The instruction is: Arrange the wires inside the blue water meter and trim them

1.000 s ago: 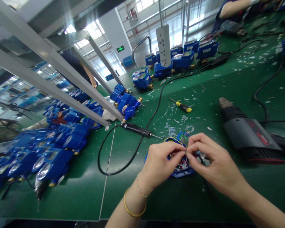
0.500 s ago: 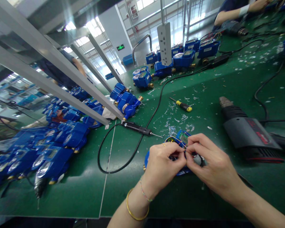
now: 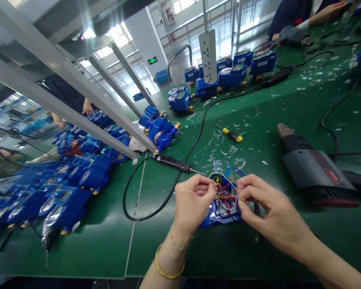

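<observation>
In front of me lies an opened blue water meter (image 3: 209,220), with a tangle of thin yellow, red and white wires (image 3: 227,196) showing inside and a green circuit board (image 3: 235,175) at its far side. My left hand (image 3: 194,198) is closed in a pinch at the left of the wires; what is between its fingertips is too small to make out. From the right, my right hand (image 3: 266,212) pinches at the wire ends, its fingertips touching the tangle. The tip of a black electric screwdriver (image 3: 174,163) points toward the meter from the left.
A heat gun (image 3: 315,172) lies on the right, a yellow-black screwdriver (image 3: 230,133) beyond the meter among plastic scraps. Blue meters (image 3: 66,204) crowd the left; others (image 3: 180,97) line the back. Metal posts (image 3: 78,88) and a power strip (image 3: 209,56) stand ahead. Co-workers' hands show behind.
My hands have moved apart, the left one going left, so that the wires between them now show. A co-worker's hands have come into view at the back left.
</observation>
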Tool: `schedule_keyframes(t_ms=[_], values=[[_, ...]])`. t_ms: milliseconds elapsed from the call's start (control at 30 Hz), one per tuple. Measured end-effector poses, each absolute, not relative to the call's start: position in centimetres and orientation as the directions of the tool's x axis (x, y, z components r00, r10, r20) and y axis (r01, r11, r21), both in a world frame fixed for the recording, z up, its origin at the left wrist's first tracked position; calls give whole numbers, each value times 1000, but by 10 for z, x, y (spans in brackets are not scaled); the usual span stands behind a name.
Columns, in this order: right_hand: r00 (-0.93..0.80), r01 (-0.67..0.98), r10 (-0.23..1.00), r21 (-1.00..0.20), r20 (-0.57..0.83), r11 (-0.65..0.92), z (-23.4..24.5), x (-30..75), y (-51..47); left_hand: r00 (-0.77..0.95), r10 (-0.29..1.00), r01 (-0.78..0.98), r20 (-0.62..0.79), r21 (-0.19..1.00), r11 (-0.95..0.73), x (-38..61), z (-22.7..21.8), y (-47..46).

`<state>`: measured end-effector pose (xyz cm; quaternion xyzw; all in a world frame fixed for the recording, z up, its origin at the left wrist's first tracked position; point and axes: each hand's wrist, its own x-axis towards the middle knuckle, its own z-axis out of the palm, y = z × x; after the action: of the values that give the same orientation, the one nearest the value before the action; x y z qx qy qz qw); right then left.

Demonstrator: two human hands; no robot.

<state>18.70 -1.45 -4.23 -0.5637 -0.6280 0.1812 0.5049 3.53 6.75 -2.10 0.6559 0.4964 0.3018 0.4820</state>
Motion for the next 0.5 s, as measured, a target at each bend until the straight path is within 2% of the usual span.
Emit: schedule_keyframes(t_ms=[67, 167, 333, 400, 500], values=[[146, 520, 890, -799, 431, 302, -43, 188, -16, 368, 926, 348, -82, 936, -55, 31, -19, 68], [143, 529, 891, -795, 430, 299, -43, 187, -16, 313, 949, 399, 48, 900, -177, 20, -17, 72], [154, 555, 862, -764, 483, 329, -44, 185, -15, 161, 954, 670, 253, 682, -293, 2, -13, 74], [160, 573, 845, -745, 511, 342, -45, 183, -15, 206, 946, 665, 251, 673, -324, 4, -10, 65], [163, 601, 809, -707, 565, 372, -48, 178, -13, 349, 930, 584, 115, 750, -312, 18, -5, 48]])
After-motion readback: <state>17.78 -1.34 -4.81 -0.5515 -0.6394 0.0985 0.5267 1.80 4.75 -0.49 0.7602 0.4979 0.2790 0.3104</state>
